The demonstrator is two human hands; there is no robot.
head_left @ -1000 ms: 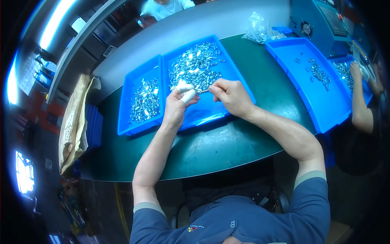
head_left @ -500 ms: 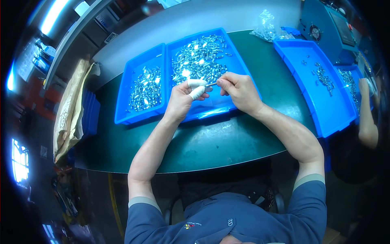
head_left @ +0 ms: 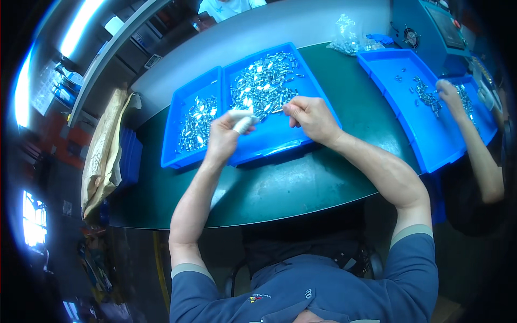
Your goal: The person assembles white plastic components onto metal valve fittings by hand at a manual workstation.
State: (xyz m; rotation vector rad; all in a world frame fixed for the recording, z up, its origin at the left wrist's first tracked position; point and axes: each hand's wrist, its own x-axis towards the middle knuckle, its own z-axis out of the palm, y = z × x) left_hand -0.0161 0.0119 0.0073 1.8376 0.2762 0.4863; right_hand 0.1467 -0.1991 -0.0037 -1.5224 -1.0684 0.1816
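Left hand [head_left: 225, 135], right hand [head_left: 314, 120] apart, right pinching thin rod [head_left: 277, 111], left's hold unclear, shirt lettering [head_left: 263, 295]

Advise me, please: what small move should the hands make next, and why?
Probably, if it is empty, the left hand should lower to the metal parts in the larger blue tray and pinch one. The right hand already pinches a thin rod, while the left hand is apart from it, near loose parts; blur hides whether it holds anything.
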